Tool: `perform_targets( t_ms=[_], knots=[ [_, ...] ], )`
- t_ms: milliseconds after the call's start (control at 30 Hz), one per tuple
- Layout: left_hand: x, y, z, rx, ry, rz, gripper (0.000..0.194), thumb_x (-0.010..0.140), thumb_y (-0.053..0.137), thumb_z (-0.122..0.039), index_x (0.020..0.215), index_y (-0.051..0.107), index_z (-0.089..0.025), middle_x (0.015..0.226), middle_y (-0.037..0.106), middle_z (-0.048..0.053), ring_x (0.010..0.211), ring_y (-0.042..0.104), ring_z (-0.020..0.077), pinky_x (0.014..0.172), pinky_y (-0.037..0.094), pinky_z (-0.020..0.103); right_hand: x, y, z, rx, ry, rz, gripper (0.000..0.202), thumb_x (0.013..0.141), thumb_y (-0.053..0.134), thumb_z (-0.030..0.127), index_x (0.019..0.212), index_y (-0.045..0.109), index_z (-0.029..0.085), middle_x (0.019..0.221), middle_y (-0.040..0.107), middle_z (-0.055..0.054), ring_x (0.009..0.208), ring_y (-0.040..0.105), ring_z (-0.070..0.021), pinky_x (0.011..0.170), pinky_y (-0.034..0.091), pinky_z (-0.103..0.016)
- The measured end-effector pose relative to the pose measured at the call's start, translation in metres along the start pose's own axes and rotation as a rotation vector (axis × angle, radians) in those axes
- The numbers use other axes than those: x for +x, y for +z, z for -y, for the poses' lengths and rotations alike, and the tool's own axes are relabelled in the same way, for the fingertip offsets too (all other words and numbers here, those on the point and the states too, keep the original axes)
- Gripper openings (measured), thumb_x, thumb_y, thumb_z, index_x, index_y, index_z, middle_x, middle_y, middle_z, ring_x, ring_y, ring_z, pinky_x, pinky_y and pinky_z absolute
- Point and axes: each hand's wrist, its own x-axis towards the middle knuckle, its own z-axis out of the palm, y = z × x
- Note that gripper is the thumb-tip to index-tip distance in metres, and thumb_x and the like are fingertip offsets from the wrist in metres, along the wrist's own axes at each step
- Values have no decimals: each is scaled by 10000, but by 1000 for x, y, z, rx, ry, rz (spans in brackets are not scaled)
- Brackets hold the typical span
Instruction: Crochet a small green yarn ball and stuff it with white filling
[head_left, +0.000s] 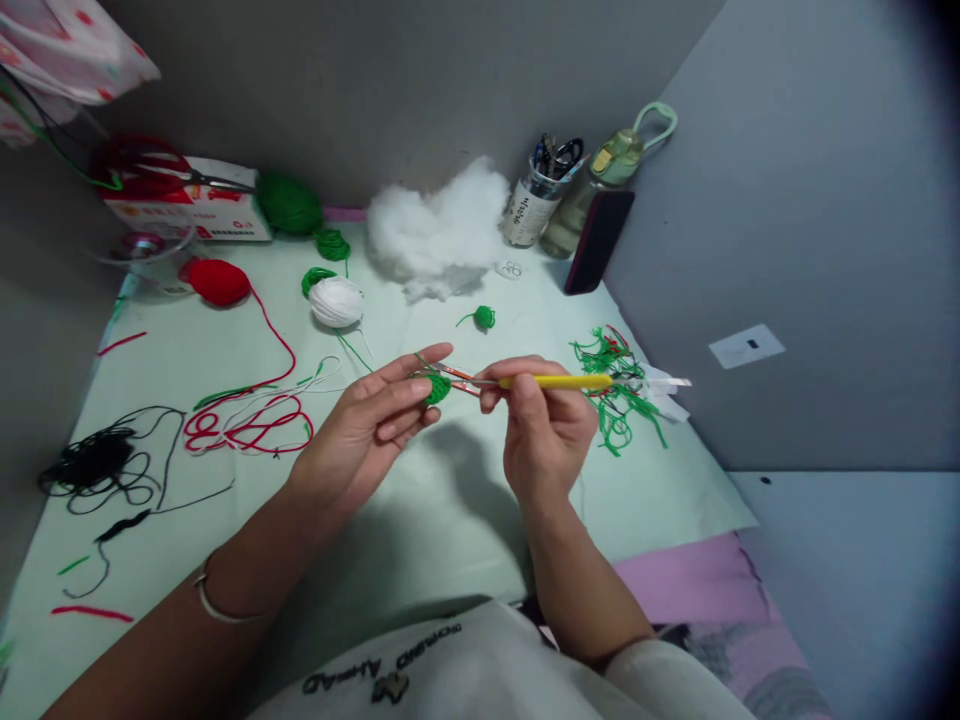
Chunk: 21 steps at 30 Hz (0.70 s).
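**Crochet piece pinched up over the mat, hook in it**

Crochet piece [437,388] is small, green and roundish, and it sits up off the table between my two hands, roughly over the middle of the pale green mat [420,500]. My left hand [375,420] has it pinched between thumb and fingertips, index finger stretched out long above it. My right hand [544,425] is closed around a crochet hook [555,381] with a yellow handle, held like a pencil, its metal end pointing left into the green piece. A thin green strand runs over the left index finger (I can't tell where it goes after that).

Stuff lying around on the mat:
- white yarn ball [336,301] just beyond the left hand, with a red yarn ball [218,281] further left
- loose red yarn [247,425] in loops near the left wrist, and a black yarn tangle [97,462] at the left edge
- heap of green yarn scraps [615,385] right behind the hook's back end
- tiny green ball [484,317] lying by itself past the hands
- white stuffing [439,235] piled by the back wall, next to a pen cup [534,205] and a water bottle [592,185]

Silver bangle [217,605] on the left wrist.
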Motion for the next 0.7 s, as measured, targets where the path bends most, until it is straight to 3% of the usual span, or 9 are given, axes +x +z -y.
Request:
perform_targets(
  t_ms=[100,200,300,400,467,567,633,700],
  knots=[
    [1,-1,2,75,54,35,349,818,808,-164,1166,804,-190,605,550,-84,459,323,25,786,544,203,5,1,0,100,134,58,228,1008,612,395,934,745,225,892,751,-35,682,664,-142,619,580,-309],
    [1,1,6,137,114,23,335,807,835,-192,1140,810,-217,897,742,-2,643,561,59,770,521,189,4,3,0,15,88,102,184,1007,625,360,973,765,244,932,766,-33,706,666,-139,644,586,-307],
    [1,3,9,122,156,-37,389,789,860,-181,1170,796,-225,898,742,-11,664,569,56,722,500,162,-2,4,-1,-115,-69,118,159,1013,615,261,1041,772,269,982,763,-41,806,706,-160,704,612,-330],
    [1,2,8,8,66,-24,371,797,839,-161,1163,795,-201,709,636,-62,481,371,16,673,508,154,-6,3,-3,-353,-325,145,232,988,628,170,1109,772,306,1069,763,-55,964,726,-192,799,628,-369],
    [1,0,6,-61,-29,11,306,817,810,-171,1122,805,-163,595,499,-94,444,286,14,737,550,179,-5,2,-4,-384,-371,103,232,990,614,168,1101,768,302,1044,770,-56,939,730,-200,783,631,-379],
    [1,-2,2,-80,-40,9,273,837,775,-163,1107,810,-144,568,432,-101,459,327,20,869,574,228,0,-1,-4,-130,-113,3,173,1021,586,258,1015,758,252,922,753,-46,743,700,-169,659,609,-342],
    [2,-2,2,-34,30,-1,315,826,783,-144,1137,808,-183,653,557,-69,530,456,31,876,561,222,3,0,-3,61,68,-6,198,1026,585,323,970,754,237,888,736,-33,656,658,-136,597,575,-305],
    [2,-2,5,53,97,17,360,815,807,-148,1166,802,-230,821,689,-26,704,606,70,881,537,216,4,1,-2,110,129,50,184,1003,630,350,951,768,240,896,743,-27,685,662,-133,621,570,-296]
  ],
)
